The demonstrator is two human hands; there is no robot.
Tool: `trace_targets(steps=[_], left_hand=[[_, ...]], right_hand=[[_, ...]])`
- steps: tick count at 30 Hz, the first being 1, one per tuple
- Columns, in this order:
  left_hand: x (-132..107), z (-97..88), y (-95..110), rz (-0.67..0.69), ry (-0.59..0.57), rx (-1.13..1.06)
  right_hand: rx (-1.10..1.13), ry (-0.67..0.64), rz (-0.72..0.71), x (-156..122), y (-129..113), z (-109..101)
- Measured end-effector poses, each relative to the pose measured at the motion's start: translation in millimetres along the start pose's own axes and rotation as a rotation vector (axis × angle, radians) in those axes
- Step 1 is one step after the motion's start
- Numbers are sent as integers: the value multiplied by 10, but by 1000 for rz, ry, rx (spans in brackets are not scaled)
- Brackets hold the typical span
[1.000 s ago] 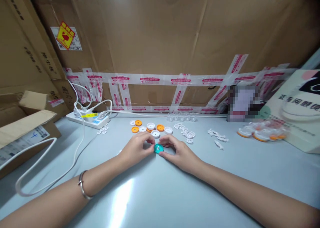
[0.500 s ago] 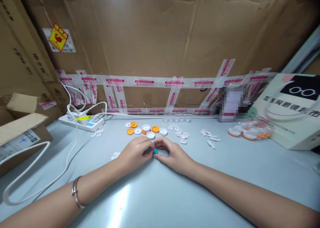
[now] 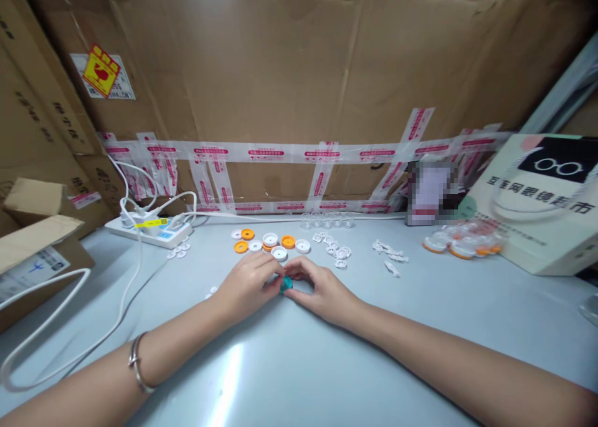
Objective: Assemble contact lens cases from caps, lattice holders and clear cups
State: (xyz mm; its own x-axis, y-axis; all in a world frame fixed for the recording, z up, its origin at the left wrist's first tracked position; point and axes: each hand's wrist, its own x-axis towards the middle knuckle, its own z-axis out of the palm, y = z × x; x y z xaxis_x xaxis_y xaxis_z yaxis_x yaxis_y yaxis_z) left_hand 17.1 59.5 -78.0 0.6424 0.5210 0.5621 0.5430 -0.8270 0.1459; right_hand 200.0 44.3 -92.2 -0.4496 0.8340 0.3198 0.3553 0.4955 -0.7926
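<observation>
- The counter (image 3: 346,377) runs off the bottom edge; orange and white discs (image 3: 288,242) sit just beyond the left hand (image 3: 247,285) and right hand (image 3: 323,288).
- Fingers of both pinch a teal disc (image 3: 287,283) between them.
- Taped cardboard (image 3: 280,71) rises behind; a power strip (image 3: 175,235) lies at left.
- Fingers hide part of the teal disc; the left edge cuts a carton (image 3: 40,240).
</observation>
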Motion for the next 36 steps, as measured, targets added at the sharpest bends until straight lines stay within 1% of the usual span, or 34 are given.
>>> trace_targets(steps=[4, 12, 16, 24, 36], left_hand=[[-10, 3, -16, 61, -28, 81], [-7, -21, 2, 90, -45, 101], [-11, -21, 8, 96, -62, 112], [6, -40, 21, 106, -19, 115], [2, -45, -8, 93, -63, 126]], right_hand=[[-11, 9, -9, -4, 5, 0], [8, 10, -19, 5, -4, 2], [15, 18, -22, 8, -15, 1], [37, 10, -16, -2, -4, -3], [31, 9, -14, -3, -12, -12]])
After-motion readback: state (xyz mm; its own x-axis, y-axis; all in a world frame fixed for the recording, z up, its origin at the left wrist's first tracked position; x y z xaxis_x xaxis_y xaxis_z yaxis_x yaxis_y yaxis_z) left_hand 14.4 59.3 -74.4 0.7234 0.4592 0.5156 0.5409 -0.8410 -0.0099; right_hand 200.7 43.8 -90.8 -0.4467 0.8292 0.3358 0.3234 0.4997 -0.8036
